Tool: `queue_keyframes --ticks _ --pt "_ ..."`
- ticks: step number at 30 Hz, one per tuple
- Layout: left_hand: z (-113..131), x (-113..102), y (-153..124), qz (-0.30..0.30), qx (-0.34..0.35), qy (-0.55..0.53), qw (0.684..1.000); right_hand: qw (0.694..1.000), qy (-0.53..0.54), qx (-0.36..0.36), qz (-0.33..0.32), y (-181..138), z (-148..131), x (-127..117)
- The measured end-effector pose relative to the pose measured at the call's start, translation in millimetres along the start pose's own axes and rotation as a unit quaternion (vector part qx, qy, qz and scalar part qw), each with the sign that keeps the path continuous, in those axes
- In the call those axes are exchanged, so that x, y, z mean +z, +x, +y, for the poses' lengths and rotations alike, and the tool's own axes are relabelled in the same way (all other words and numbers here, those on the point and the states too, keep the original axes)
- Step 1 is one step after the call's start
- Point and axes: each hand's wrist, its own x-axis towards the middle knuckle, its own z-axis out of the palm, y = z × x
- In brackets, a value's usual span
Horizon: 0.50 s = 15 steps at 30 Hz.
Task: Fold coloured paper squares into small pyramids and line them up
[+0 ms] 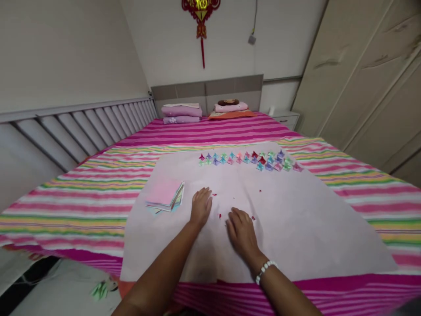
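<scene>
My left hand (200, 205) lies palm down on a pale pink cloth (296, 219) spread over the bed, its fingers stretched out and holding nothing. Just to the right, my right hand (240, 228) also rests flat on the cloth with fingers extended; a white bead bracelet (265, 270) is on its wrist. Tiny red paper scraps (219, 215) lie between and around the hands. A stack of coloured paper squares (165, 195), pink on top, sits left of my left hand. Several small folded paper shapes (250, 160) in many colours form rows at the cloth's far edge.
The bed has a striped pink, green and yellow cover (82, 193). Folded bedding (181, 113) and pillows (230, 107) lie at the headboard. A slatted panel (82, 127) runs along the left, a wardrobe (368, 79) stands right, and green paper scraps (100, 289) lie on the floor.
</scene>
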Motion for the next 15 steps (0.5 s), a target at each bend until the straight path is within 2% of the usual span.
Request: queue_keyframes --ticks 5,8,11,15 --pt "-50 -70 4 0.056 -0.097 -0.033 0.993 1.0 -0.003 0.002 -0.001 -1 0 7" --pt "-81 -104 3 0.066 -0.168 -0.054 0.982 1.0 0.0 0.005 0.002 -1 0 10" --pt "-101 -123 0 0.047 -0.209 -0.078 0.974 1.0 -0.001 0.019 0.012 0 2 13" --pt "-108 -130 -5 0.001 -0.241 -0.099 0.966 0.999 -0.008 0.025 0.024 0 3 14"
